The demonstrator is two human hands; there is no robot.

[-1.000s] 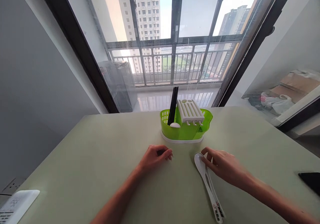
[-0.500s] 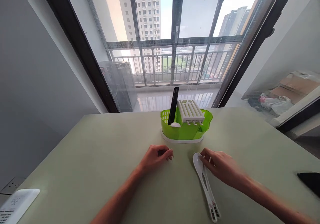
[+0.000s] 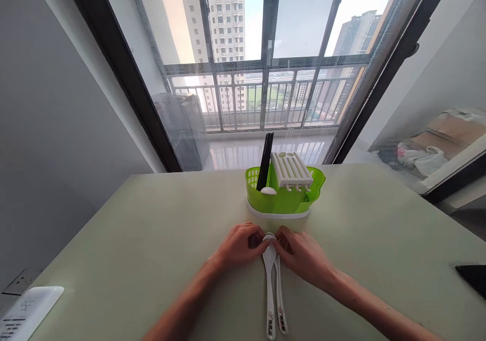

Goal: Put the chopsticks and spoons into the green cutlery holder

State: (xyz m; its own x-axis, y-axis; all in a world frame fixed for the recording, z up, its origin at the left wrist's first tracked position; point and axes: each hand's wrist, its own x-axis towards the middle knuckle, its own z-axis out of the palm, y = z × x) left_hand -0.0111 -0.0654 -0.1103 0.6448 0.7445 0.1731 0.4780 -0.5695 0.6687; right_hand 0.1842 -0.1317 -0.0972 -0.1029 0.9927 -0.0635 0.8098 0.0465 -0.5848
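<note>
Two white long-handled spoons [image 3: 270,280] lie overlapped on the pale table, bowls away from me and printed handle ends near the bottom edge. My left hand [image 3: 243,243] is closed at the left rim of the bowls, thumb and fingertips pinching there. From the other side, my right hand [image 3: 301,254] pinches the bowls' right rim. Just beyond my hands stands a green cutlery holder [image 3: 279,204] with a white base. Black chopsticks [image 3: 265,163] lean in its left compartment, beside a white rounded spoon end [image 3: 268,191]. A white slotted rack [image 3: 293,171] sits on its right part.
A white device with printed marks [image 3: 36,308] lies at the table's left corner. A black object [image 3: 473,277] is at the right edge. Past the table's far edge is a glass window with dark frames [image 3: 268,37].
My right hand has carried the spoons left to the middle, and their handles now point straighter toward me. My left hand has shifted slightly right and closed on the bowls.
</note>
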